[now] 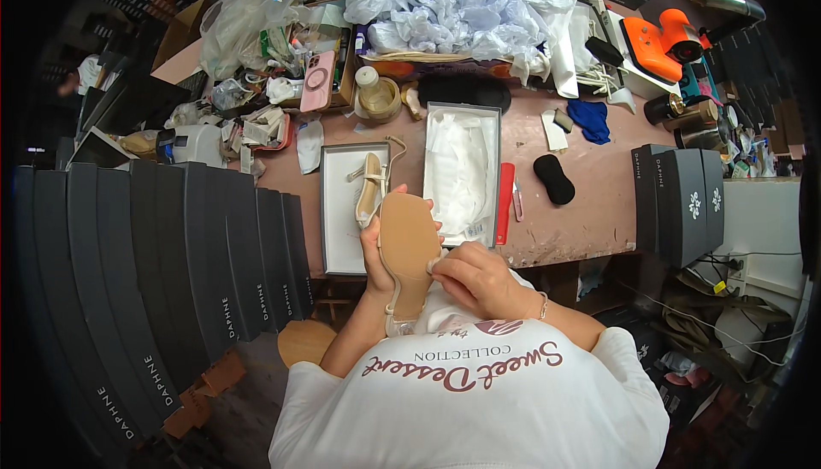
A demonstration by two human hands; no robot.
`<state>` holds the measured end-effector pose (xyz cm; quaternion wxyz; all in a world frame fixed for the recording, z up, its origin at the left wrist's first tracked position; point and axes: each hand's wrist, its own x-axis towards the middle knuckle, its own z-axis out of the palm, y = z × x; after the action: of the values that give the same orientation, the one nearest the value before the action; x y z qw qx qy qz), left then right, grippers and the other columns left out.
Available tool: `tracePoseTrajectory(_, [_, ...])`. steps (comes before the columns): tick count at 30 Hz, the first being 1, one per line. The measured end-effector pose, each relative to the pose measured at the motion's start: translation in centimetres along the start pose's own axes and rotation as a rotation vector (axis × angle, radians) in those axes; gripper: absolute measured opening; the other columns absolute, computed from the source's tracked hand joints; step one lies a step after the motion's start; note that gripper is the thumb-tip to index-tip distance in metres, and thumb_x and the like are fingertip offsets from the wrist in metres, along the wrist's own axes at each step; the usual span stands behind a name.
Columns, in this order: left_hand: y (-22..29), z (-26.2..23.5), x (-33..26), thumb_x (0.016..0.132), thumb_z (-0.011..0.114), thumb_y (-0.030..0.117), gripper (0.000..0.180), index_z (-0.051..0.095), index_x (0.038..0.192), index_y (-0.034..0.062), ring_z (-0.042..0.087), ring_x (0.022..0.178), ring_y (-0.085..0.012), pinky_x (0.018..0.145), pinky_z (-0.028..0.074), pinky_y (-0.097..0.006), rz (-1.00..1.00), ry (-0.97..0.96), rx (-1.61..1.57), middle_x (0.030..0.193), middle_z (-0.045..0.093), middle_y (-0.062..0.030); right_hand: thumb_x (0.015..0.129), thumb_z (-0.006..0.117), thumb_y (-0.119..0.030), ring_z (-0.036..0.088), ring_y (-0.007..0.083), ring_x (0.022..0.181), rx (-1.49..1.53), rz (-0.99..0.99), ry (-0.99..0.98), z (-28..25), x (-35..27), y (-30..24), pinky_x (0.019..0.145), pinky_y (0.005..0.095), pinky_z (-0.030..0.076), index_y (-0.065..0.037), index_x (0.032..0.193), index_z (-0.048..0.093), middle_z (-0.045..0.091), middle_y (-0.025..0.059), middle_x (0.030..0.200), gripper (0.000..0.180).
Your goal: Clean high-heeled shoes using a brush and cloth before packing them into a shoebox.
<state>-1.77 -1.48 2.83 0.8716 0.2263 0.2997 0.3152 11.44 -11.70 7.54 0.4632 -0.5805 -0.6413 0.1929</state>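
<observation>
My left hand (375, 255) is wrapped round a sandal (410, 234), whose tan sole faces up and whose heel end points toward me. The fingertips of my right hand (483, 279) are pinched together at the sole's right edge. A small whitish bit shows at those fingertips, too small to name. Just beyond, a second sandal (369, 188), pale and strappy, lies in a shallow grey-edged box part (338, 242) with a white inside. Beside it is another box part (497, 127) with crumpled white tissue paper (460, 170) in it.
Dark shoe boxes stand in rows at left (197, 247) and right (680, 200). On the table lie a red strip (505, 204), a black oval pad (554, 180) and a blue cloth (588, 120). Farther back are a pink phone (318, 81), a jar (380, 103) and an orange device (650, 41).
</observation>
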Motion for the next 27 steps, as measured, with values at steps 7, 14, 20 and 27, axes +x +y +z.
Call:
tracePoseTrajectory(7, [0.0, 0.1, 0.0, 0.09, 0.03, 0.053, 0.068, 0.031, 0.141, 0.0088, 0.062, 0.093, -0.03, 0.076, 0.056, -0.045, -0.02, 0.0, 0.064, 0.121, 0.053, -0.0207, 0.076, 0.068, 0.001, 0.058, 0.0246, 0.074, 0.019, 0.042, -0.11, -0.2, -0.7, 0.4, 0.065, 0.0325, 0.048, -0.003, 0.095, 0.063, 0.059, 0.0083, 0.082, 0.02])
tracePoseTrajectory(14, [0.0, -0.2, 0.6, 0.09, 0.028, 0.052, 0.069, 0.029, 0.142, 0.0064, 0.062, 0.094, -0.0305, 0.081, 0.053, -0.044, -0.003, -0.038, 0.073, 0.12, 0.054, -0.0214, 0.077, 0.069, -0.001, 0.06, 0.0251, 0.076, 0.063, 0.053, -0.07, -0.2, -0.1, 0.5, 0.067, 0.0339, 0.049, -0.003, 0.095, 0.063, 0.059, 0.0092, 0.082, 0.019])
tracePoseTrajectory(20, [0.0, 1.0, 0.5, 0.091, 0.027, 0.05, 0.068, 0.028, 0.143, 0.0055, 0.061, 0.096, -0.0303, 0.085, 0.051, -0.043, -0.015, -0.024, 0.087, 0.12, 0.054, -0.0216, 0.075, 0.071, -0.006, 0.056, 0.0229, 0.072, -0.025, -0.071, -0.025, -0.4, 2.4, 0.0, 0.064, 0.0339, 0.042, -0.006, 0.095, 0.064, 0.056, 0.0061, 0.079, 0.021])
tracePoseTrajectory(27, [0.4, 0.5, 0.7, 0.091, 0.028, 0.05, 0.069, 0.027, 0.144, 0.0055, 0.06, 0.098, -0.0294, 0.084, 0.051, -0.043, -0.06, -0.053, 0.068, 0.123, 0.053, -0.0206, 0.073, 0.07, -0.006, 0.054, 0.0198, 0.073, -0.026, -0.128, -0.191, -0.4, 1.8, 0.5, 0.066, 0.0334, 0.038, -0.01, 0.095, 0.064, 0.056, 0.0029, 0.082, 0.023])
